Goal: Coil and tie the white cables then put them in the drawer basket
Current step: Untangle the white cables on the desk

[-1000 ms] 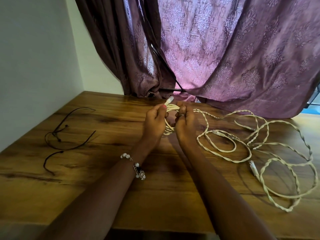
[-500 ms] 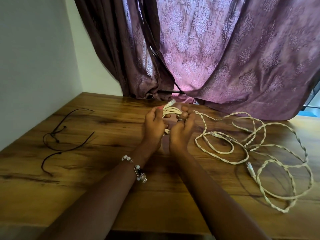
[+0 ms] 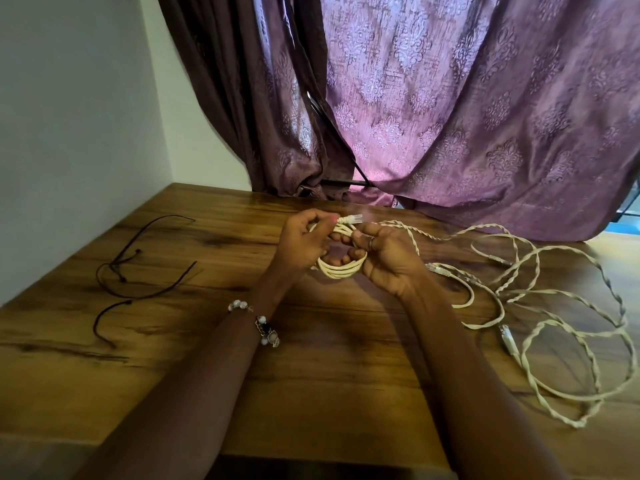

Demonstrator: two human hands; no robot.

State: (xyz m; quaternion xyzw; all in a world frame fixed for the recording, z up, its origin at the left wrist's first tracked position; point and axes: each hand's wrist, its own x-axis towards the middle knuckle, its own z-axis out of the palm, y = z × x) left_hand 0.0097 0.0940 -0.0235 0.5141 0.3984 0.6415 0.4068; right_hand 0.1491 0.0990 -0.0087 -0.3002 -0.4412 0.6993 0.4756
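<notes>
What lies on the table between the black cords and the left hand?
Only bare wooden table lies between the black cords and the left hand, as the head view shows.

A single wide-angle view comes from the person's head, looking forward and steeply down over both forearms onto a wooden table [image 3: 346, 393]. It sits close, so the arms fill the lower frame and the near table edge runs along the bottom. It faces the corner where a white wall [image 3: 76, 140] on the left meets purple curtains [image 3: 467, 116] at the back. Straight lines bow toward the frame edges.
</notes>
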